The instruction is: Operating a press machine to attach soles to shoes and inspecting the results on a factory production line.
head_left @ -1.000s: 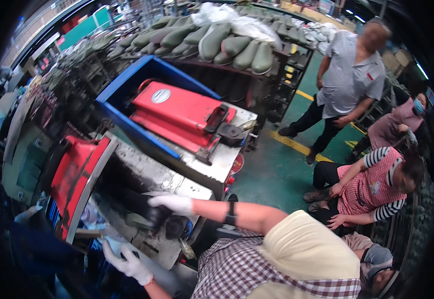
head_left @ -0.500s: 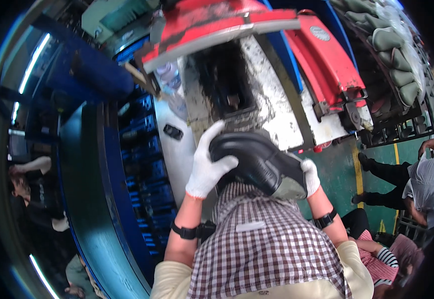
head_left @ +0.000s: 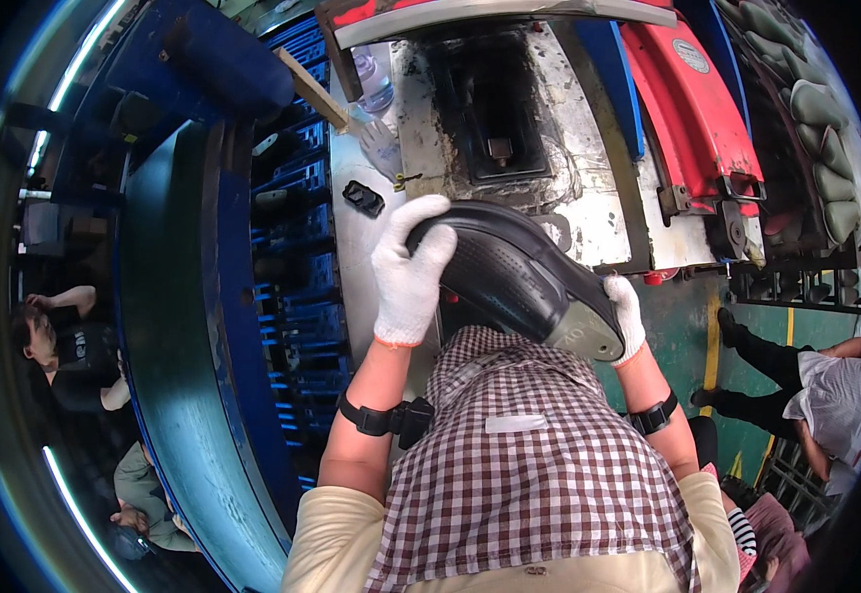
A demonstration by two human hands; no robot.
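A black shoe upper (head_left: 510, 267) with a dotted texture is stretched over a grey-green shoe last (head_left: 589, 331), whose bare end shows at the lower right. Both hands hold it up in front of my checked apron (head_left: 539, 445). My left hand (head_left: 409, 272), in a white knitted glove, is closed round the toe end, its thumb on the near face. At the heel end my right hand (head_left: 628, 318), also gloved in white, grips the edge; most of its fingers are hidden behind. Beyond the shoe lies a stained metal worktop (head_left: 589, 198) with a dark recessed box (head_left: 495, 124).
A black phone-like object (head_left: 362, 199), a pale glove (head_left: 379, 146) and a clear bottle (head_left: 372, 77) lie on the bench at left. A conveyor belt (head_left: 164, 287) runs farther left. A red machine part (head_left: 692, 109) and racked lasts (head_left: 826, 158) are at right. Other people are on both sides.
The shoe has tilted, so more of the last's bare end shows. Both hands keep their hold. My view has shifted, with the bench and machine appearing lower and farther right.
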